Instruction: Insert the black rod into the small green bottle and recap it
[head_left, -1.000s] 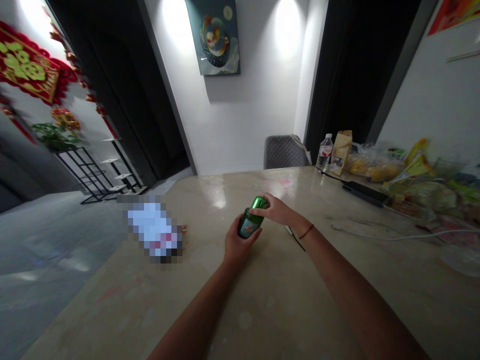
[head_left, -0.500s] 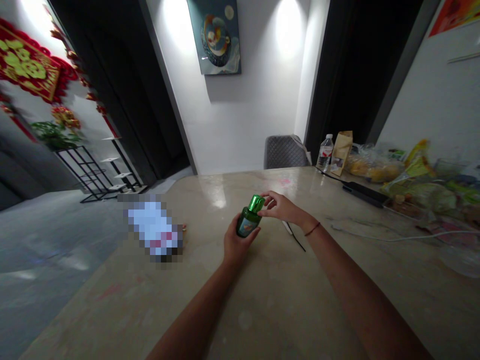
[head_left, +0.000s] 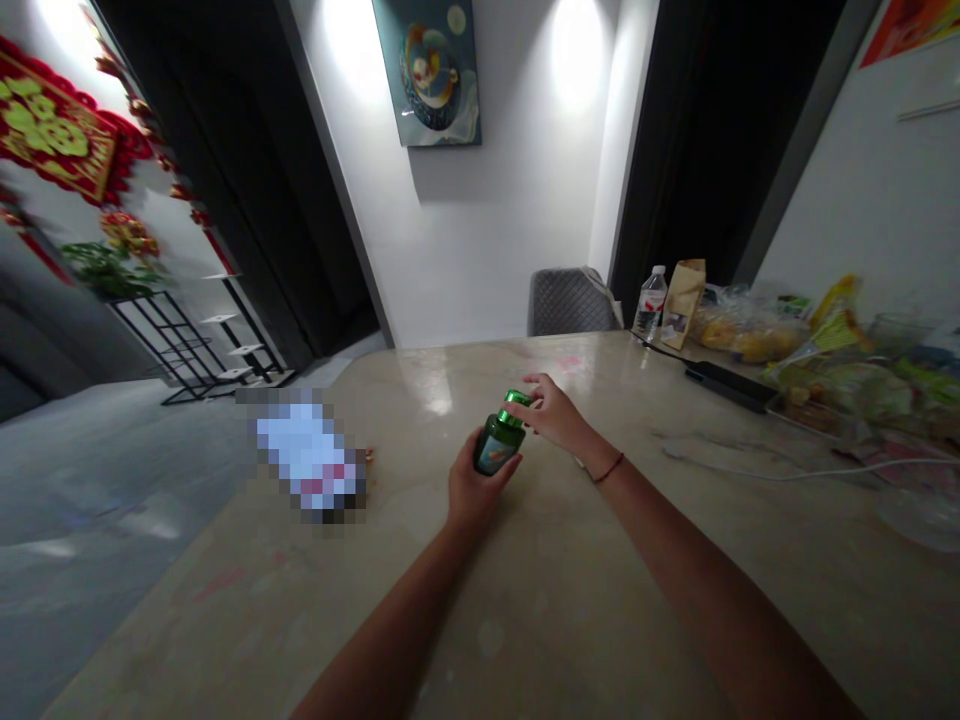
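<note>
Two bare forearms are reaching over the desk (head_left: 480,620) from its near side. The left hand (head_left: 472,490) is gripping a dark green bottle (head_left: 495,452) around its body, fingers and thumb closing on either side, and the bottle is leaning a little to the right over the middle of the desk. Whether its base is touching the desktop, I cannot tell. At its top, the right hand (head_left: 556,415) is laying its thumb across the shiny green cap (head_left: 514,406), with a finger extending past it; whether that hand is closing firmly, I cannot tell. A thin bracelet (head_left: 609,469) is circling the right wrist.

To the left, a pixelated bright object (head_left: 304,455) is lying on the desk. On the right, a white cable (head_left: 787,474) is trailing across it, and beyond that a long black box (head_left: 727,387) is resting. Farther back, a water bottle (head_left: 650,303) is standing just beside a paper bag (head_left: 685,300). Past the far edge, a grey chair (head_left: 571,304) is standing, and a picture (head_left: 439,75) is hanging on the wall.
</note>
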